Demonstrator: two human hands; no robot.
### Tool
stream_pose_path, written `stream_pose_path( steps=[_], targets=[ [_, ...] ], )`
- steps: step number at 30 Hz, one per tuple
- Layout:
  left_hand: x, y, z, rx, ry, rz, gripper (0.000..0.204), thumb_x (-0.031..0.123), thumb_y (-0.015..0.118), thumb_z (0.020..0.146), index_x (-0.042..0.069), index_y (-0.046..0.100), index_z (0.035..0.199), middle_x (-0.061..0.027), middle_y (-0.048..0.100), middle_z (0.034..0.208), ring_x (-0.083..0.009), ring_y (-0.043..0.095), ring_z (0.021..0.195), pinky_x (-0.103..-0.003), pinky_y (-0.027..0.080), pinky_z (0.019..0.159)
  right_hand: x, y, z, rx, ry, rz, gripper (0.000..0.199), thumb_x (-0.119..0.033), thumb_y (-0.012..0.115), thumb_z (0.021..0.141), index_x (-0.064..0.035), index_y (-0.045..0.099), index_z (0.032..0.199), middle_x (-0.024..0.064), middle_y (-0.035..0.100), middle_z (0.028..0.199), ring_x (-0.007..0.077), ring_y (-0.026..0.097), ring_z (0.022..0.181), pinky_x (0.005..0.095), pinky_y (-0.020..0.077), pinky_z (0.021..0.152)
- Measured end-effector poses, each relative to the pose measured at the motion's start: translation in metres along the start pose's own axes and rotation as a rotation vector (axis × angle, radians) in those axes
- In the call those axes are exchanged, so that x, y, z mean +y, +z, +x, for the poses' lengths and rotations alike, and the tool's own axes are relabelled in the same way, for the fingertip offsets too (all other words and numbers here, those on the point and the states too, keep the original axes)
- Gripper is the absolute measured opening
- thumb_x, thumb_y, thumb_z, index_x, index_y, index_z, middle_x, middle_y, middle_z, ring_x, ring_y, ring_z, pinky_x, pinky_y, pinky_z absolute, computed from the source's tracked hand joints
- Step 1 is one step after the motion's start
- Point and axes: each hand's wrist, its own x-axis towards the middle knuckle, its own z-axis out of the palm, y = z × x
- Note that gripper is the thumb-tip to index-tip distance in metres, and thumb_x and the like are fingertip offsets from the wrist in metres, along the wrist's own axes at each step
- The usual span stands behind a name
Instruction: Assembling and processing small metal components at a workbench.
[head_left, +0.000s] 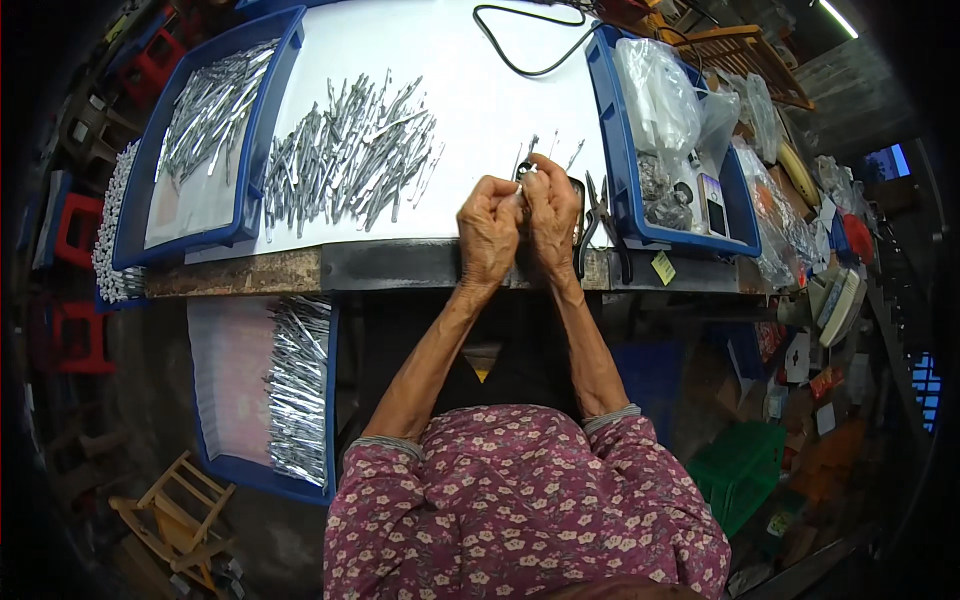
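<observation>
My left hand and my right hand are pressed together over the front edge of the white table top. Both pinch a small silvery metal piece between their fingertips. Most of that piece is hidden by my fingers. A few loose thin metal pins lie just beyond my hands. A large heap of slim silvery metal parts is spread on the table to the left of my hands.
Black-handled pliers lie right of my hands. A blue tray with plastic bags stands at the right, another blue tray of metal parts at the left, a third below the table. A black cable loops at the back.
</observation>
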Motion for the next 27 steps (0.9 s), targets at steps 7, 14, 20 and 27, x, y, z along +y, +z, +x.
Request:
stream_pose_path(
  steps=[7, 14, 20, 27],
  targets=[
    [0.010, -0.027, 0.010, -0.047, 0.069, 0.156, 0.009, 0.003, 0.045, 0.083, -0.001, 0.052, 0.087, -0.0050, 0.056, 0.063, -0.0098, 0.051, 0.057, -0.023, 0.043, 0.053, 0.001, -0.018, 0.003, -0.131, -0.031, 0.087, 0.033, -0.014, 0.051, 0.087, 0.0093, 0.047, 0.110, -0.0001, 0.049, 0.068, 0.0050, 0.045, 0.061, 0.0181, 0.0375, 0.055],
    [0.013, -0.055, 0.019, 0.112, 0.185, 0.528, 0.011, 0.004, 0.043, 0.083, 0.000, 0.051, 0.088, -0.0056, 0.055, 0.059, -0.0111, 0.050, 0.050, -0.028, 0.040, 0.044, 0.014, -0.028, -0.001, -0.132, -0.030, -0.054, 0.024, -0.008, 0.052, 0.084, 0.0061, 0.053, 0.103, 0.0008, 0.053, 0.070, 0.0061, 0.047, 0.062, 0.0196, 0.0395, 0.056],
    [0.015, -0.085, 0.029, 0.241, 0.386, 0.886, 0.008, 0.003, 0.049, 0.078, -0.001, 0.055, 0.083, -0.0174, 0.058, 0.070, -0.0288, 0.056, 0.064, -0.039, 0.044, 0.058, 0.022, -0.045, -0.001, -0.132, -0.212, -0.508, 0.011, -0.006, 0.053, 0.081, 0.0024, 0.057, 0.087, 0.0106, 0.061, 0.076, 0.0176, 0.059, 0.067, 0.0281, 0.0457, 0.060],
    [0.005, -0.095, 0.031, 0.306, 0.514, 1.209, 0.009, 0.000, 0.051, 0.075, 0.002, 0.056, 0.082, -0.0114, 0.055, 0.075, -0.0271, 0.051, 0.074, -0.038, 0.042, 0.065, 0.021, -0.043, -0.002, -0.186, -0.301, -0.609, 0.008, -0.004, 0.054, 0.078, 0.0015, 0.057, 0.084, 0.0140, 0.060, 0.076, 0.0257, 0.060, 0.068, 0.0329, 0.0462, 0.059]
  ],
)
